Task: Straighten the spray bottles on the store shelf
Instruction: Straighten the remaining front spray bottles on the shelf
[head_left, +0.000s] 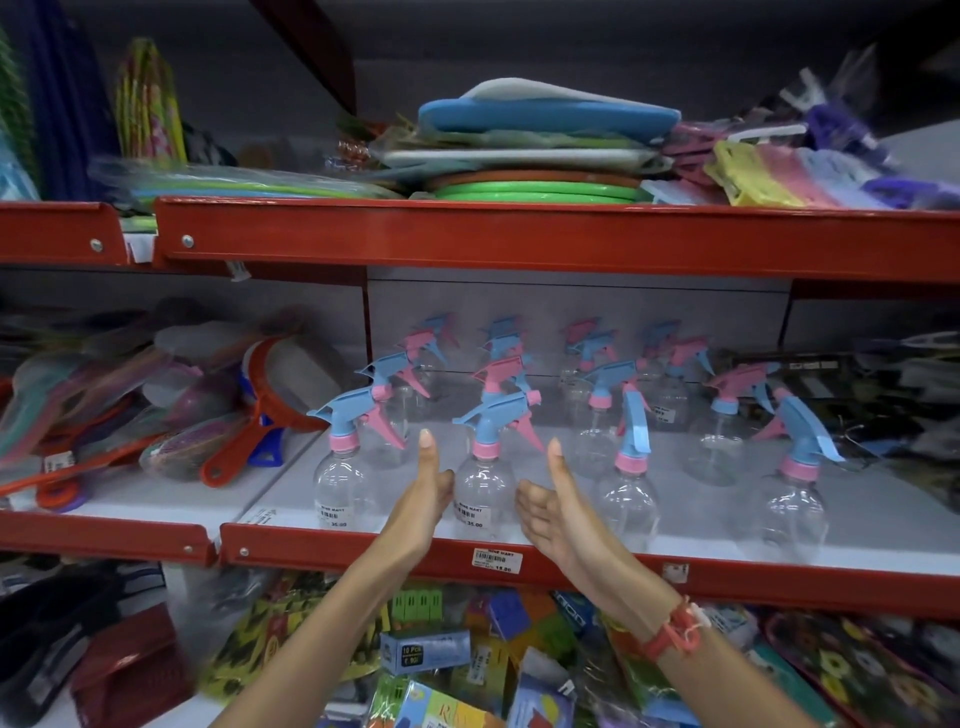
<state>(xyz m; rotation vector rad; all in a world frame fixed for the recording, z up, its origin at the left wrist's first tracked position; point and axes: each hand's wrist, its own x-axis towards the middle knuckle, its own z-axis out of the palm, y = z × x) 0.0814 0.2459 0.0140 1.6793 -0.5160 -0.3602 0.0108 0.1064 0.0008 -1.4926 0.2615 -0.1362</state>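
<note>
Several clear spray bottles with blue and pink trigger heads stand in rows on the white middle shelf (171, 506). A front bottle (483, 483) with a blue head and a price label stands between my hands. My left hand (423, 493) is open just left of it, thumb near its body. My right hand (545, 504) is open just right of it, fingers pointing up. Neither hand grips the bottle. Another front bottle (340, 483) stands to the left, and two others (628, 493) (792, 499) to the right with heads turned different ways.
A red shelf lip (571, 566) with a price tag runs in front. Strainers and fly swatters (260, 410) lie at the left. The upper red shelf (519, 239) holds stacked mats and plates. Packaged goods (415, 654) fill the shelf below.
</note>
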